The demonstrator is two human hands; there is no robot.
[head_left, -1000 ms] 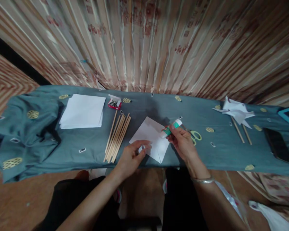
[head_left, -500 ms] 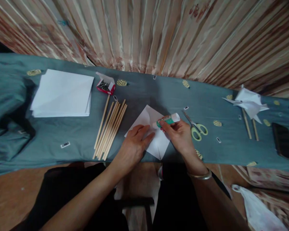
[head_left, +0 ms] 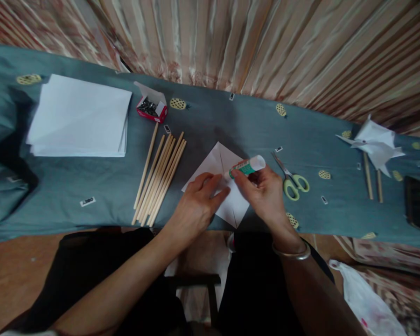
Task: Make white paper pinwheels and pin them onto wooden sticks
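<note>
A square white sheet of paper point(head_left: 210, 161) lies turned cornerwise on the table, with slits running in from its corners. My left hand point(head_left: 196, 203) rests on its left part, fingers stretched out and thumb apart. Gripped in my right hand point(head_left: 264, 191) is a green and white glue stick point(head_left: 248, 165), tilted so its lower end meets the paper near the middle. The exact glue tip is hidden by my fingers. Right of that hand lie scissors point(head_left: 291, 183) with light green handles.
Several wooden sticks point(head_left: 161, 182) lie left of the paper, below an open red box point(head_left: 152, 105) of small metal pieces. A stack of white paper point(head_left: 80, 116) sits farther left. At the right are a paper pinwheel point(head_left: 374, 142) and a dark phone point(head_left: 418, 203).
The camera view has shifted slightly. The glue stick's tip has moved a little over the paper's middle, and my left fingers have bent slightly while staying on the sheet.
</note>
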